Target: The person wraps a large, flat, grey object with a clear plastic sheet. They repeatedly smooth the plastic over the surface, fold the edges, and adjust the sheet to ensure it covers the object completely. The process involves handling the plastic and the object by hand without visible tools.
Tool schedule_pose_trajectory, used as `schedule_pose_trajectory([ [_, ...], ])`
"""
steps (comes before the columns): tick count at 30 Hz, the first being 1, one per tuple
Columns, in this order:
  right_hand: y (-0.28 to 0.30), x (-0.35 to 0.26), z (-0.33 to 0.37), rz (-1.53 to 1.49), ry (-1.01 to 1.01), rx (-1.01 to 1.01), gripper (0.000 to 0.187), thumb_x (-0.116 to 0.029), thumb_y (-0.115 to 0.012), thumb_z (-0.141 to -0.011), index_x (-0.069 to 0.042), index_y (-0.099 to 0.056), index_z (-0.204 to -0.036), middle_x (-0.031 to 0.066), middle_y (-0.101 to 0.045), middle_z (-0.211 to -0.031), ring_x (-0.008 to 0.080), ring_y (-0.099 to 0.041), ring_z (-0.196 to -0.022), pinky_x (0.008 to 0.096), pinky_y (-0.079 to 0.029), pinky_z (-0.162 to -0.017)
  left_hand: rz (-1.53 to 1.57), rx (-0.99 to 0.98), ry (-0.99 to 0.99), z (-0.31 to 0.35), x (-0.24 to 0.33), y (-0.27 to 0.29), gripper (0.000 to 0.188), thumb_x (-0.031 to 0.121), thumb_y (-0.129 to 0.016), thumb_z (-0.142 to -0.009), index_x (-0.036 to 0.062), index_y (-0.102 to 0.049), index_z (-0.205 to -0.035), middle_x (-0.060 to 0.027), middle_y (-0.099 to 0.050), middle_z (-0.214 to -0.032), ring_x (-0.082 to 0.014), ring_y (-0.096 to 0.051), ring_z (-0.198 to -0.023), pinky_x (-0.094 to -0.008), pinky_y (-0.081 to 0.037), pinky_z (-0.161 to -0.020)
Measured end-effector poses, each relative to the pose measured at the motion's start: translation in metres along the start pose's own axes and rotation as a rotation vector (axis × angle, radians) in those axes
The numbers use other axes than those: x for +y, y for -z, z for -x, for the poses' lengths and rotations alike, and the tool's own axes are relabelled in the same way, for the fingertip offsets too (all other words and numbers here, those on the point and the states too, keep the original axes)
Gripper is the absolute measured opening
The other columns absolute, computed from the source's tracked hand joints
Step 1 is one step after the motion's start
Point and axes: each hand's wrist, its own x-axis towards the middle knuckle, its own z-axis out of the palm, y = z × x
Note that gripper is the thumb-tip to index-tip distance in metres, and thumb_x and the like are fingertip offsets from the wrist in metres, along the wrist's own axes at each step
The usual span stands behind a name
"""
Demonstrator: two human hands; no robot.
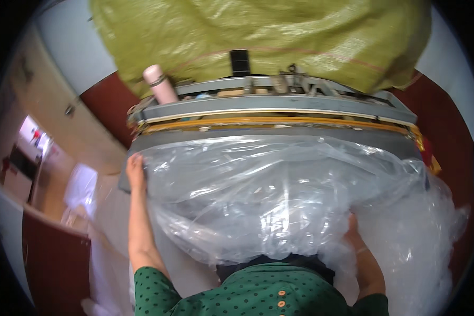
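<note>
A large sheet of clear plastic film (237, 179) lies crumpled and glossy over a grey worktop and hangs down toward my body. At the worktop's left end, my left hand (136, 167) is closed on the film's left edge. Lower and to the right, my right hand (354, 236) is closed at the film's near side, its thumb pointing up and most of its fingers hidden by plastic. More loose film (405, 237) spreads down on the right, beyond my right forearm.
Behind the grey worktop (195, 138) runs a long machine frame (279, 103) with orange bars (279, 120). A pink bottle (160, 85) leans at its left end. Yellow-green woven sheeting (279, 31) covers something behind. A door (71, 105) stands at left, with more plastic (108, 263) below.
</note>
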Motion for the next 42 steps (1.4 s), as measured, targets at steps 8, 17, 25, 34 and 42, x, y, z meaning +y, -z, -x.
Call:
schedule_pose_trajectory([
  [8,0.185,0.003,0.086,0.298,-0.199,0.576,0.032,-0.013,-0.045,-0.088,0.002,-0.054,-0.114,0.0132,-0.062,-0.098,0.0179,-0.059,-0.086,0.0307,-0.047,-0.078,0.293,-0.166,0.043,0.06,0.05,-0.051,0.007,0.009,-0.055,-0.085,0.006,-0.054,-0.091,-0.0001,-0.056,-0.079,-0.009,-0.052,-0.073,-0.0236,-0.042,-0.068],
  [17,0.509,-0.076,0.397,1.341,-0.678,0.922,0.044,-0.015,-0.047,-0.084,0.0,-0.045,-0.126,0.017,-0.046,-0.129,0.0279,-0.043,-0.12,0.0357,-0.033,-0.102,0.834,-0.84,0.408,0.253,0.16,-0.252,0.01,0.0,-0.049,-0.085,0.0053,-0.049,-0.092,-0.0025,-0.056,-0.08,-0.0101,-0.055,-0.075,-0.0242,-0.046,-0.07],
  [25,0.484,-0.204,0.373,1.36,-0.067,1.43,0.046,-0.017,-0.052,-0.083,-0.005,-0.045,-0.127,0.0134,-0.043,-0.132,0.0295,-0.042,-0.121,0.0373,-0.035,-0.099,0.403,-1.686,-0.212,0.474,0.251,-0.367,0.062,0.021,-0.058,-0.086,0.0052,-0.026,-0.136,-0.0175,-0.038,-0.133,-0.0263,-0.035,-0.126,-0.037,-0.031,-0.102],
  [34,0.362,0.027,0.426,1.404,-1.103,0.682,0.039,-0.01,-0.059,-0.075,-0.018,-0.055,-0.114,0.0113,-0.052,-0.118,0.0292,-0.048,-0.111,0.0433,-0.041,-0.09,0.254,-1.694,0.224,0.374,0.147,-0.325,0.029,0.01,-0.052,-0.089,-0.0016,-0.05,-0.115,-0.0104,-0.06,-0.107,-0.0148,-0.055,-0.101,-0.0274,-0.043,-0.089],
  [42,0.306,0.078,0.586,0.766,-1.463,0.529,0.015,-0.007,-0.06,-0.072,-0.007,-0.061,-0.087,0.016,-0.06,-0.09,0.031,-0.058,-0.084,0.0444,-0.046,-0.072,0.01,-1.077,0.531,0.298,0.067,-0.201,0.021,0.016,-0.052,-0.089,0.0033,-0.057,-0.105,-0.0049,-0.064,-0.091,-0.0114,-0.058,-0.079,-0.0229,-0.042,-0.069],
])
